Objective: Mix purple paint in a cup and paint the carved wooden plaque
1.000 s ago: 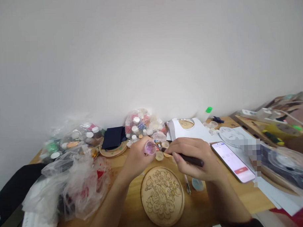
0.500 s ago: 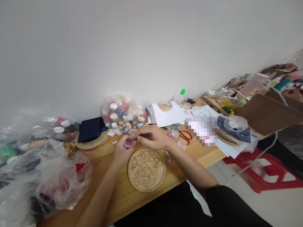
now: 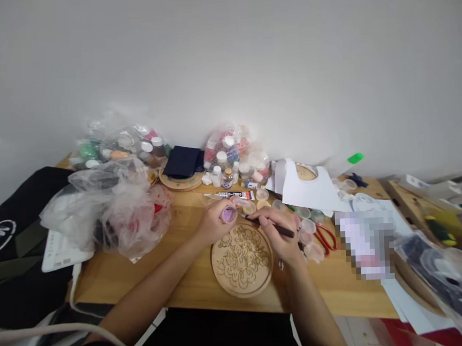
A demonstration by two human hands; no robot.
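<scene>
My left hand is closed around a small clear cup tilted toward me, with purple material inside. In my right hand is a slim tool with a dark handle; its thin tip lies close to the cup's right rim, and whether they touch I cannot tell. Both hands are over the far edge of a round wooden board, which lies flat and bears a flower pattern in raised gold lines. Just beyond the cup lies a B-7000 glue tube.
Red-handled scissors and several small cups lie to the right. Plastic bags crowd the left; bagged jars stand by the wall. White paper and a folded dark cloth are at the back.
The view has turned left, so the table has shifted rightward in it. My right hand has drawn back from the cup, bringing the tool's handle toward the right and nearer to me.
</scene>
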